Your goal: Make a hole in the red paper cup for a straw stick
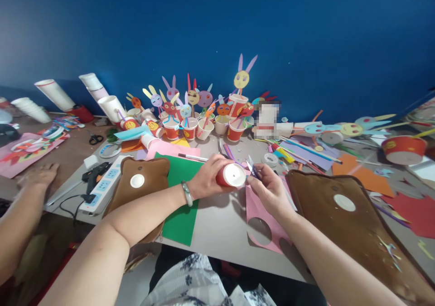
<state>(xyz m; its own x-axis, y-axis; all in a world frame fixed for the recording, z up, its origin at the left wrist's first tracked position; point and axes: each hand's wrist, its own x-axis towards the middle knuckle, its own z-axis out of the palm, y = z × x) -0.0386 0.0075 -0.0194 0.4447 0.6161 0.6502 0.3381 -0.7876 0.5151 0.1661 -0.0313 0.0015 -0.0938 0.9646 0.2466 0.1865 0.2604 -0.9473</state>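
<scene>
My left hand [210,175] is wrapped round a red paper cup [220,175]. The cup's white bottom faces me and has a small dark spot at its centre. Just right of the cup, my right hand [267,186] is closed on a pair of scissors [252,166], blades pointing up and left. Beneath my right hand lies pink paper [261,206] with round cut-outs. Green paper [181,202] lies under my left forearm.
Paper cups with rabbit faces [186,111] line the blue wall. Two brown pouches [136,193] flank the work area. A power strip [105,188] and glue gun [95,172] lie left. Another person's hand [41,175] rests beyond them. Orange paper [360,174] lies right.
</scene>
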